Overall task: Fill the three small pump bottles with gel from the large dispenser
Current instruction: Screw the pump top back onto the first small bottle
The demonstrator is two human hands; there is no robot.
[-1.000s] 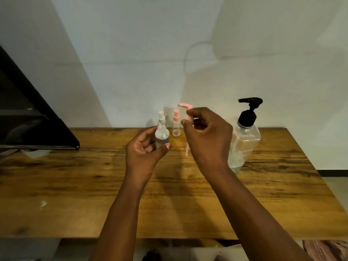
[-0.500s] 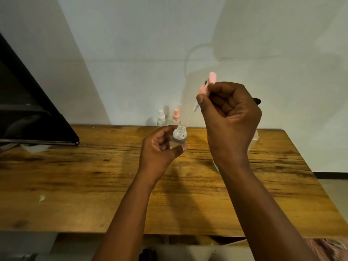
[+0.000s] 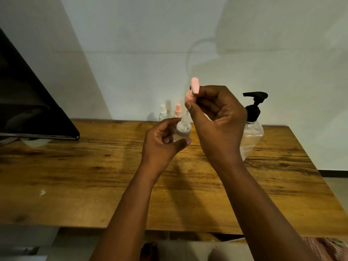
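My left hand [image 3: 162, 146] grips the small clear plastic bottle [image 3: 182, 131] (uncapped); my right hand [image 3: 216, 121] pinches its pink plastic pump top [image 3: 192, 92] above it.

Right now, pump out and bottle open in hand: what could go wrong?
1. The left hand holds the open small bottle in fingertips above the table; a tilt could spill whatever is inside.
2. The right hand pinches the pink pump with its dip tube beside the bottle's neck; it may drip or miss the opening.
3. The right forearm is close to the large dispenser; a sideways move might knock it.
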